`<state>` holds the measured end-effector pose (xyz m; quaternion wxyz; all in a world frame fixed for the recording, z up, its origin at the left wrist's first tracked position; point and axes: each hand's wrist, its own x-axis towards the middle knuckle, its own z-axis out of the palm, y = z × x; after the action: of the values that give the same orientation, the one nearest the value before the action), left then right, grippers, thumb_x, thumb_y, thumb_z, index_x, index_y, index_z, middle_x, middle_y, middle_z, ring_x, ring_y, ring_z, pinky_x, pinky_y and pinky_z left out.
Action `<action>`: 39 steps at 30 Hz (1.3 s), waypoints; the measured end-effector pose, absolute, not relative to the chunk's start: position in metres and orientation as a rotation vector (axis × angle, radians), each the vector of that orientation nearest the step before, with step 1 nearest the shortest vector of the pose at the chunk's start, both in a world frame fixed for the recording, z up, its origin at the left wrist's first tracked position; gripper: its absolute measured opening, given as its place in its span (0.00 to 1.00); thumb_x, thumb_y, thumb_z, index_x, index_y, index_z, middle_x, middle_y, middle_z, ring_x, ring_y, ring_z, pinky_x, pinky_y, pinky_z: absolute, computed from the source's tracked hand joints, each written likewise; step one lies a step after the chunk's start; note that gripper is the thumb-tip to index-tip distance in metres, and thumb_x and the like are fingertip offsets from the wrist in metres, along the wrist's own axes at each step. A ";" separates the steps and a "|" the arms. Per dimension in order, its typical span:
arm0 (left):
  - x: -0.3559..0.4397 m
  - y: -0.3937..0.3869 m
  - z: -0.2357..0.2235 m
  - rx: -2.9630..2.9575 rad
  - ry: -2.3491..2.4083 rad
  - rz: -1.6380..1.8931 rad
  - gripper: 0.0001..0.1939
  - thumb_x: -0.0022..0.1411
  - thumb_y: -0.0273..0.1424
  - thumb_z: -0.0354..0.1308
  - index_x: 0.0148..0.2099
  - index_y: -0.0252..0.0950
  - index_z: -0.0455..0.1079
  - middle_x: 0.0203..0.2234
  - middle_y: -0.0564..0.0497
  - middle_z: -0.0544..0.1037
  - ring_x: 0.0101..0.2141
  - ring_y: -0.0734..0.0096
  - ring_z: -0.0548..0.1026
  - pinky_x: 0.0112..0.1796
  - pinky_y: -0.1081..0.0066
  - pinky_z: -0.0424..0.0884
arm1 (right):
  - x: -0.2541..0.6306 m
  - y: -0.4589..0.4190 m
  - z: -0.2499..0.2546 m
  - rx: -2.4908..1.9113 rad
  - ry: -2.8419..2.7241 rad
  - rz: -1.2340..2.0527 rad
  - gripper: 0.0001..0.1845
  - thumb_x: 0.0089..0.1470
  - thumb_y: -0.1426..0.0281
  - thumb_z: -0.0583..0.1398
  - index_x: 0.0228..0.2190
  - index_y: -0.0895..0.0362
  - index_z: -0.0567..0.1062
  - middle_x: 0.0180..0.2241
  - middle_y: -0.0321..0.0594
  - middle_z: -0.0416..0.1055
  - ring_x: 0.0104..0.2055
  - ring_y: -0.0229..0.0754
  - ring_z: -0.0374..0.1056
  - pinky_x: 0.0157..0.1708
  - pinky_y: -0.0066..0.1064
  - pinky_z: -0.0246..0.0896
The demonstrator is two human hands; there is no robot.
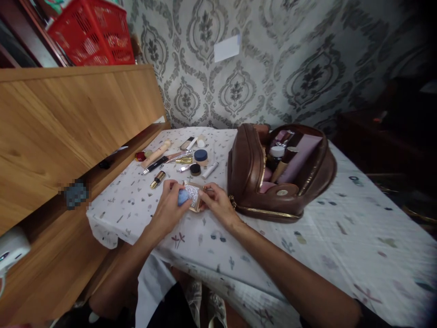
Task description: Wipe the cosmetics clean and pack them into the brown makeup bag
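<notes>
My left hand (170, 200) is closed round a small rounded blue makeup sponge (183, 197), pressed up against a square compact (194, 193). Silver glitter covers the compact's face, and its rim is gold. From the other side, the fingers and thumb of my right hand (218, 205) grip the compact's right edge. Both hands are just above the patterned cloth, to the left of an unzipped brown makeup bag (247, 168). Inside the bag are a white-capped jar (276, 151), a brush (286, 164) and a pale pink flat piece (305, 157).
Beyond my hands lie a gold and black lipstick (157, 179), a blue-lidded jar (200, 157), a small black-lidded pot (195, 169), a white tube (210, 170) and several other cosmetics. A wooden cabinet (78, 114) borders the table on the left, with a red basket (94, 34) on it.
</notes>
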<state>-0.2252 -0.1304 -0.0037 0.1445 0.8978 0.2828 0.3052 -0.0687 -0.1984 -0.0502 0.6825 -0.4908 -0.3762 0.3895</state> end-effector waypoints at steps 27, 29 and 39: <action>-0.210 -0.127 0.000 2.468 0.686 1.097 0.12 0.61 0.25 0.55 0.46 0.38 0.74 0.36 0.50 0.71 0.39 0.66 0.72 0.42 0.68 0.71 | -0.075 -0.213 -0.042 -1.221 -1.131 0.641 0.08 0.55 0.63 0.58 0.35 0.52 0.65 0.30 0.35 0.73 0.33 0.43 0.71 0.33 0.33 0.69; -0.212 -0.129 -0.002 2.489 0.603 1.067 0.13 0.62 0.25 0.55 0.48 0.37 0.73 0.38 0.50 0.70 0.40 0.67 0.72 0.42 0.69 0.71 | -0.075 -0.212 -0.042 -1.217 -1.134 0.655 0.08 0.53 0.66 0.58 0.35 0.52 0.65 0.31 0.37 0.74 0.34 0.44 0.72 0.34 0.34 0.69; -0.223 -0.104 -0.003 2.567 0.813 1.071 0.12 0.63 0.27 0.54 0.48 0.37 0.73 0.39 0.48 0.73 0.41 0.63 0.73 0.45 0.65 0.70 | -0.073 -0.207 -0.049 -1.178 -1.075 0.742 0.11 0.54 0.63 0.60 0.35 0.53 0.63 0.33 0.37 0.75 0.32 0.41 0.72 0.34 0.35 0.72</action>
<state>-0.2226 -0.1038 -0.0033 0.1217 0.8792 0.2786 0.3668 -0.0727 -0.2072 -0.0493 0.6377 -0.5159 -0.4708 0.3249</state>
